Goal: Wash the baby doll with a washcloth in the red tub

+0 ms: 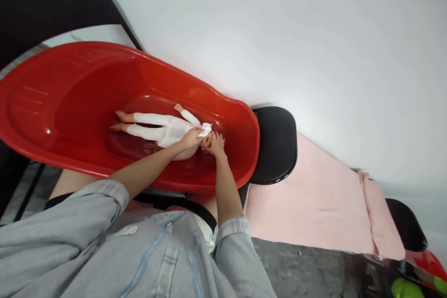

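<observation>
A baby doll (174,131) in white clothes lies on its back in a red baby bathtub (84,86), its feet to the left and its head to the right. My left hand (192,138) pinches a crumpled white cloth or tissue (206,129) against the side of the doll's head. My right hand (217,144) curves around the head from the right, fingers bent over it. Between the two hands only part of the doll's face shows. One doll arm stretches out toward the tub's far side.
A black chair seat (275,144) stands at the tub's right end, against the white wall (314,46). Beyond it a pink sheet (310,205) is spread, with a folded pink roll at its far end. Another black seat (407,226) and bright green items (407,287) lie farther right.
</observation>
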A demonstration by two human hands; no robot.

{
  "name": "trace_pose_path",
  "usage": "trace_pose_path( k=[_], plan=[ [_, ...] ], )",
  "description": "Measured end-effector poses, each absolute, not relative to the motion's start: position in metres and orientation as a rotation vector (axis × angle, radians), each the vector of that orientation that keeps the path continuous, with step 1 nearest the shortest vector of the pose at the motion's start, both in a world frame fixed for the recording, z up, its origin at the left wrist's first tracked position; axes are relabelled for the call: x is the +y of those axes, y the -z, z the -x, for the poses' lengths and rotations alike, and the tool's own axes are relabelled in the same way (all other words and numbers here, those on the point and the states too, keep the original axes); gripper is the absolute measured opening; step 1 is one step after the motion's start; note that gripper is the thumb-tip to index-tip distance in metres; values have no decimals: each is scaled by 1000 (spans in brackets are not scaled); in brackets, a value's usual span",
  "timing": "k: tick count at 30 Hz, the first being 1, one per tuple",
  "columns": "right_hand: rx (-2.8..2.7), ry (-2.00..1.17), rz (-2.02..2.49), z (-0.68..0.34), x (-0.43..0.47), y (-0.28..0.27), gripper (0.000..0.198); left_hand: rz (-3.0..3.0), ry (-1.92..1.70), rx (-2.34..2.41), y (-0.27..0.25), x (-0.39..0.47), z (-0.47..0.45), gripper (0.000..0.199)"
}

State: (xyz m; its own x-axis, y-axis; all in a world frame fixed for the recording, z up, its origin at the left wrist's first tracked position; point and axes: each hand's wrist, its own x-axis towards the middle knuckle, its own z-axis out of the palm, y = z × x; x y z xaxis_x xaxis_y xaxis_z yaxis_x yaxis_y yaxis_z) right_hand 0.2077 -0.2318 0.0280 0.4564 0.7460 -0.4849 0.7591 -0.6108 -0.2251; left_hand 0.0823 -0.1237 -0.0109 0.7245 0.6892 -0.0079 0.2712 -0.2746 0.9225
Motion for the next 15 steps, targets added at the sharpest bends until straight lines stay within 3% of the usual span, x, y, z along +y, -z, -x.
trace_pose_path(
  k=[15],
  plan=[
    [1405, 895, -2634, -207, -233, -30, 116, -2003, -36, 761, 6, -124, -63, 20]
  ],
)
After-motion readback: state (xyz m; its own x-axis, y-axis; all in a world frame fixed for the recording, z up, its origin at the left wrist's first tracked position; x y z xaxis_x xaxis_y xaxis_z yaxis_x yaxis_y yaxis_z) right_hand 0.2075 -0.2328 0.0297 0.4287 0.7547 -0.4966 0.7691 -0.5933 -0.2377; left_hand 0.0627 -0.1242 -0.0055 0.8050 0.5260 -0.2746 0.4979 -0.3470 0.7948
